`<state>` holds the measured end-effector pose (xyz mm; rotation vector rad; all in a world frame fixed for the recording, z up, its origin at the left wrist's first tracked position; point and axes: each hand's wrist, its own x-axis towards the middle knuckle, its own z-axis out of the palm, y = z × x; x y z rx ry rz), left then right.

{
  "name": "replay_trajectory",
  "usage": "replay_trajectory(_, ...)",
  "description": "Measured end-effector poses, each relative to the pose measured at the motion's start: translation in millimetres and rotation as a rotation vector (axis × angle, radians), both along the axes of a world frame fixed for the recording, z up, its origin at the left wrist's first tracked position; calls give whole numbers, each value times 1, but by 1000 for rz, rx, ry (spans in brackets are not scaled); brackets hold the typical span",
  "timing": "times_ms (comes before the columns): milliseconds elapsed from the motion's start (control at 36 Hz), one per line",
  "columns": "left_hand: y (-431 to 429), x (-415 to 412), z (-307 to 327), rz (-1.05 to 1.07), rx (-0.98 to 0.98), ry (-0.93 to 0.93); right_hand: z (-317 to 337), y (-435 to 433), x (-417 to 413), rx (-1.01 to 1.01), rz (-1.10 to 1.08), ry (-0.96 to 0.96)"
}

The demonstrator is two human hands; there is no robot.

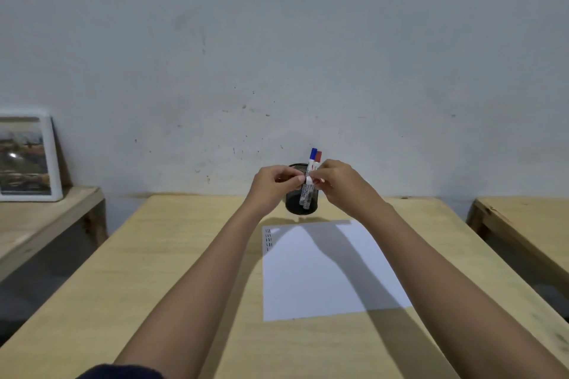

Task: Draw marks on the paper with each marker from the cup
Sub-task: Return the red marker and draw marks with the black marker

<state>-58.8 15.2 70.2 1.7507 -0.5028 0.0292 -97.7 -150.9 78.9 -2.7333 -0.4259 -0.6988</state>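
Observation:
A black mesh cup stands at the far edge of the wooden table. Two markers stand in it, one with a blue cap and one with a red cap. My left hand and my right hand meet in front of the cup's rim. The fingertips of both hands pinch the white barrel of the blue-capped marker from either side. A white sheet of paper lies on the table nearer to me. It has short dark dashes in its far left corner.
A white-framed picture leans against the wall on a lower wooden bench at the left. Another wooden table stands at the right, across a gap. A grey wall rises right behind the cup.

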Motion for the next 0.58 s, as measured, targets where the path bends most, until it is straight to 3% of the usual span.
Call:
replay_trajectory(111, 2, -5, 7, 3, -89, 7, 10, -6, -7, 128, -43, -45)
replay_trajectory(194, 6, -4, 11, 16, -148, 37, 14, -16, -10, 342, -104, -52)
replay_trajectory(361, 11, -6, 9, 13, -293, 123, 1, -29, -20, 1043, -127, 34)
replay_trajectory(500, 3, -11, 2, 14, -321, 160, -16, -15, -25, 1788, 149, 210)
replay_trajectory(583, -3, -15, -2, 20, -324, 167, -23, -5, -25, 2069, 253, 219)
